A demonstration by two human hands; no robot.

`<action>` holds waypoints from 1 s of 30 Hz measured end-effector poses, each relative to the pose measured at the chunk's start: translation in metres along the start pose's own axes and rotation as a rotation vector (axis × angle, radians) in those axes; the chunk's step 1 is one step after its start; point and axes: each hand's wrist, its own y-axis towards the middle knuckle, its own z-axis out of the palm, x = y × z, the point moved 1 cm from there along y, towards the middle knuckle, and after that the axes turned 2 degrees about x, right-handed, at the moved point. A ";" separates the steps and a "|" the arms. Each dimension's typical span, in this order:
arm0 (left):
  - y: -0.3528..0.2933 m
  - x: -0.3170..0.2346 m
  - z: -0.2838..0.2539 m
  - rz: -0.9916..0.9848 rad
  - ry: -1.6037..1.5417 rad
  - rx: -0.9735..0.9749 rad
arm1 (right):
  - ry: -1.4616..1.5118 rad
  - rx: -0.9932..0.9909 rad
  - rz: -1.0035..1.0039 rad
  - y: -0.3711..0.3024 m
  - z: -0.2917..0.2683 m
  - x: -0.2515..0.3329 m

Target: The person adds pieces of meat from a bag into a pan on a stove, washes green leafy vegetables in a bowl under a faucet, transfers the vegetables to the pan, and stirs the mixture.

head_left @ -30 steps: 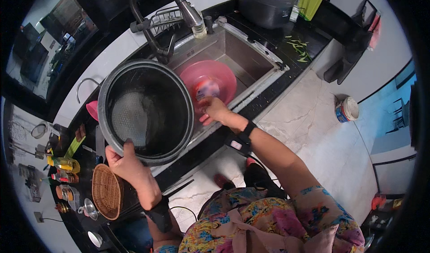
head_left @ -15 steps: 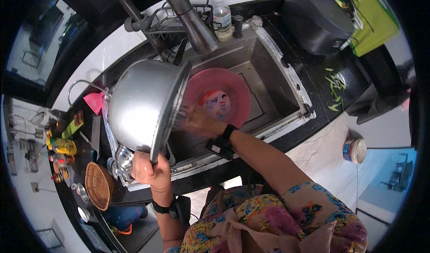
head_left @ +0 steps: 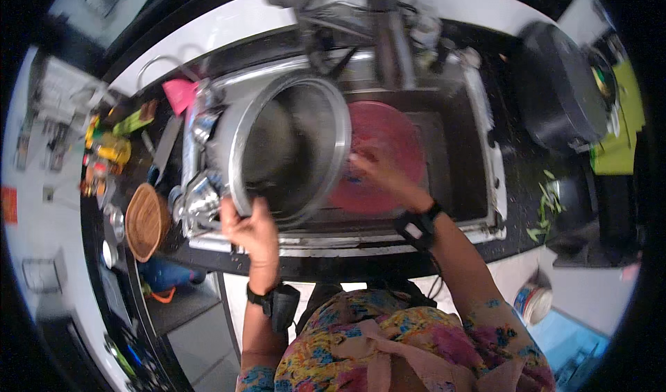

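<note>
Steel round pot (head_left: 288,152), tilted over the sink (head_left: 458,149), is gripped at its rim by the left hand (head_left: 253,229); right hand (head_left: 378,173) rests open-fingered on the pink round plate (head_left: 388,142); washing looks unfinished.

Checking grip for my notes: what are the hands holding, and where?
The left hand grips the big steel pot by its lower rim. The right hand rests on the pink basin; no clear grasp.
</note>
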 end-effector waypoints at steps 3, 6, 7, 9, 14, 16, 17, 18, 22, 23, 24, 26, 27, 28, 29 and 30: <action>-0.010 0.013 0.008 -0.391 -0.308 0.017 | -0.036 0.110 0.155 -0.032 -0.004 0.027; -0.027 0.022 0.014 -0.526 -0.433 0.167 | 0.204 0.080 0.120 -0.036 -0.011 0.001; -0.028 0.017 0.014 -0.519 -0.499 0.244 | 0.296 0.062 0.211 -0.042 -0.013 0.002; -0.023 0.007 0.004 -0.562 -0.526 0.461 | 0.511 0.026 0.303 -0.053 -0.015 -0.002; 0.002 0.003 -0.047 -0.245 -0.210 0.477 | 0.720 -0.111 0.363 -0.070 -0.041 -0.068; 0.004 0.027 -0.069 -0.299 -0.371 0.322 | 0.752 -0.107 0.379 -0.075 -0.038 -0.068; 0.008 0.037 -0.084 -0.321 -0.413 0.275 | 0.752 -0.070 0.368 -0.078 -0.037 -0.068; 0.010 0.049 -0.100 -0.337 -0.450 0.227 | 0.592 -0.057 0.279 -0.080 -0.032 -0.065; 0.005 0.129 -0.168 -0.456 -0.524 0.118 | 0.112 -0.133 -0.028 -0.089 0.021 -0.030; 0.001 0.147 -0.188 -0.552 -0.578 0.092 | 0.427 -0.149 0.071 -0.097 0.067 0.018; -0.004 0.165 -0.211 -0.598 -0.685 0.057 | 0.737 -0.158 0.170 -0.104 0.110 0.063; -0.009 0.184 -0.261 -0.718 -0.652 0.040 | 0.876 0.016 0.260 -0.100 0.169 0.109; -0.014 0.197 -0.286 -0.717 -0.631 0.013 | 0.812 0.058 0.234 -0.094 0.192 0.124; -0.017 0.205 -0.311 -0.752 -0.596 0.010 | 0.453 0.047 -0.035 -0.061 0.191 0.103; -0.024 0.217 -0.333 -0.772 -0.565 -0.011 | 0.364 0.070 -0.128 -0.039 0.205 0.101; -0.030 0.224 -0.358 -0.799 -0.560 -0.046 | 0.283 0.098 -0.223 -0.015 0.222 0.097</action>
